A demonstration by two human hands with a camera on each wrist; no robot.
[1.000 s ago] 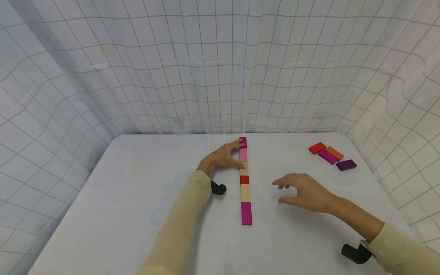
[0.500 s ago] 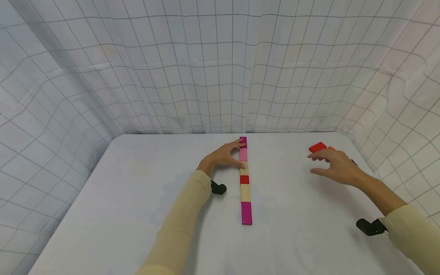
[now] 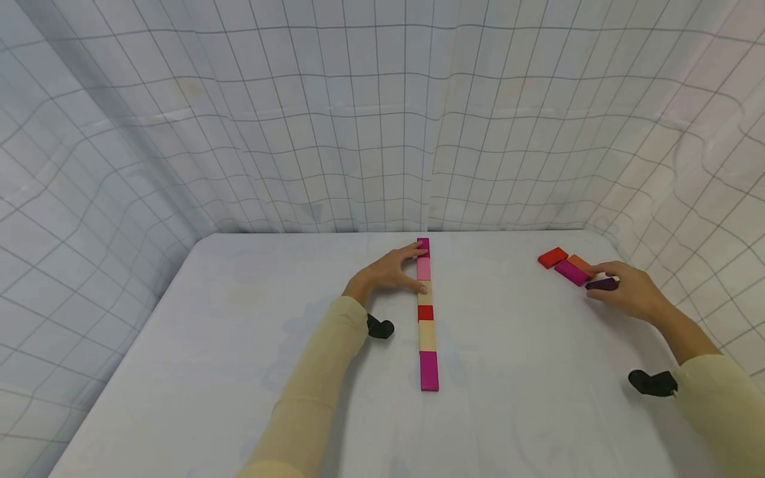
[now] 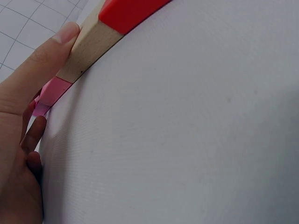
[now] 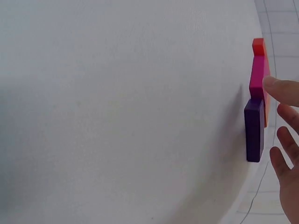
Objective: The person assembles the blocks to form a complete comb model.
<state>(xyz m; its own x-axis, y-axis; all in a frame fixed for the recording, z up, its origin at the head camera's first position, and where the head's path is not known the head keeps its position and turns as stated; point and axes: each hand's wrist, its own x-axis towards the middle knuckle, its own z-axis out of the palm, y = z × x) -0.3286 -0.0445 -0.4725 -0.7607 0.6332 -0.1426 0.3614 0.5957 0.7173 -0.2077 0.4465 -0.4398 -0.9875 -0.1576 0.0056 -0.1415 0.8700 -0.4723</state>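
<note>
A straight row of coloured blocks runs away from me down the middle of the table: a magenta block (image 3: 429,372) nearest, then a beige block (image 3: 427,336), a red block (image 3: 425,313), another beige block (image 4: 91,46), a pink block (image 3: 424,269) and a far magenta block (image 3: 424,244). My left hand (image 3: 385,270) rests on the row, thumb on the farther beige block, fingertips on the far magenta one. At the right, my right hand (image 3: 627,290) spreads its thumb and fingers around a dark purple block (image 5: 254,130); the wrist view shows no firm pinch.
Beside the purple block lie a loose magenta block (image 3: 571,272), an orange block (image 3: 580,264) partly covered by my fingers, and a red-orange block (image 3: 552,257). A gridded white curtain (image 3: 382,133) surrounds the white table (image 3: 209,365) at the back and sides.
My right hand has moved right and away from me, from beside the row to the purple block. My left hand and the row have stayed in place.
</note>
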